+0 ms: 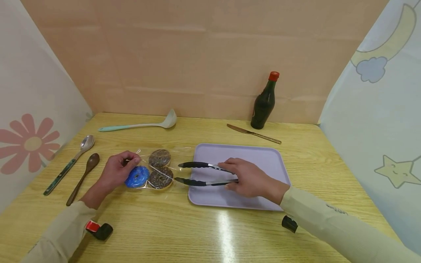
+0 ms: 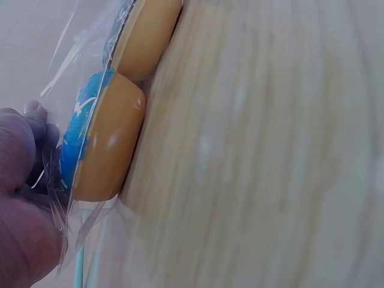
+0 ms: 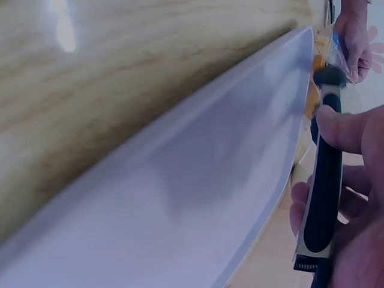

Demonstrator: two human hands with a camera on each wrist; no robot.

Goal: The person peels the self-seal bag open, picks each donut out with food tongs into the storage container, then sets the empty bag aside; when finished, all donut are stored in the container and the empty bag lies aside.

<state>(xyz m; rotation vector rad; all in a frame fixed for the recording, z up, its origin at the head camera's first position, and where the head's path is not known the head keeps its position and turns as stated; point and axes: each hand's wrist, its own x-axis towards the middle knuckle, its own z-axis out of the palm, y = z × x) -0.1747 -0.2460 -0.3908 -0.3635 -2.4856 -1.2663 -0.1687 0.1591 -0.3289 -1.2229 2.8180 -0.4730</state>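
My left hand [image 1: 117, 168] pinches the left edge of a clear plastic bag [image 1: 180, 155] with its thumb and fingers. Inside the bag lie a blue-iced donut [image 1: 137, 176] and two chocolate donuts with pale drizzle, one farther back [image 1: 159, 158] and one nearer [image 1: 160, 178]. In the left wrist view the donuts' tan undersides [image 2: 111, 141] show through the film. My right hand [image 1: 248, 178] grips a pair of tongs [image 1: 210, 165] with black tips above the tray. The tongs' arms are spread, their tips pointing left near the bag's right side, with nothing between them.
A lilac tray [image 1: 263, 155] lies beneath my right hand. Behind it are a gold knife [image 1: 254, 133] and a dark bottle [image 1: 263, 106] with a red cap. A ladle [image 1: 138, 126] lies at the back left. A metal spoon [image 1: 69, 164] and a wooden spoon [image 1: 83, 179] lie far left.
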